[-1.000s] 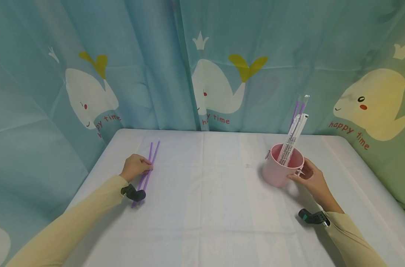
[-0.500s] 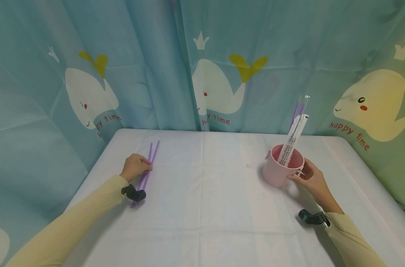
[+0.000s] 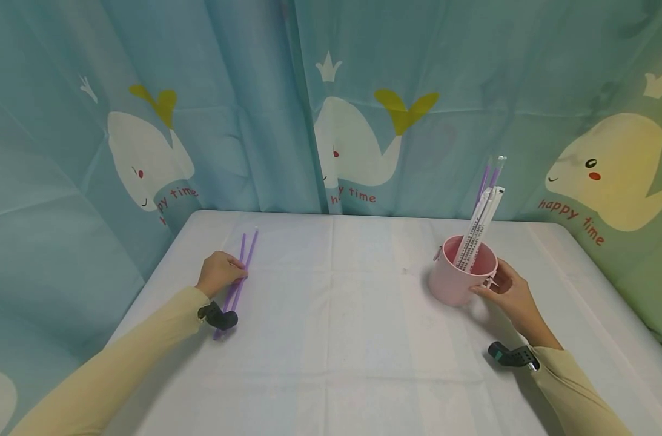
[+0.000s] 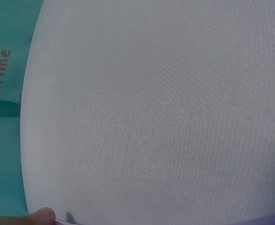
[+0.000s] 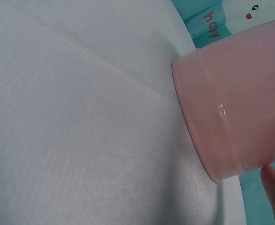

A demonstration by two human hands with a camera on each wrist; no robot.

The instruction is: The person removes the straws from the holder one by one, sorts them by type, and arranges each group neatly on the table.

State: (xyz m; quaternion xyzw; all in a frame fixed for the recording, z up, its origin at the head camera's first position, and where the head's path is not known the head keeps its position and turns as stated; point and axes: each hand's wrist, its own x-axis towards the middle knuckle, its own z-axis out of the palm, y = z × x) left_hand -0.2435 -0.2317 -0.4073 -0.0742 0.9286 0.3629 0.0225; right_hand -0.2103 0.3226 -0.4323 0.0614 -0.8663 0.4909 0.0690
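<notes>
On the left of the head view, my left hand [image 3: 220,272] pinches two slim purple straws [image 3: 252,247] between thumb and fingers. The straws lie side by side and slanted, their near ends partly hidden behind the wrist camera. Only a fingertip [image 4: 43,216] shows at the bottom of the left wrist view. At the right, my right hand [image 3: 507,295] grips the side of a pink bucket [image 3: 452,283], thumb in front near the metal handle fitting. Leaning inside the upright bucket are white printed-wrapper straws [image 3: 480,224] and taller purple straws [image 3: 483,184] with clear wrapping at the top.
A white cloth [image 3: 331,339] covers the table, with light creases. Behind it hangs a blue-green curtain [image 3: 254,121] printed with whales, right at the table's back and side edges. Between the two hands lies a broad stretch of cloth.
The far ends of the two purple straws in my left hand have shifted slightly to the left. The right hand and the bucket stay in place.
</notes>
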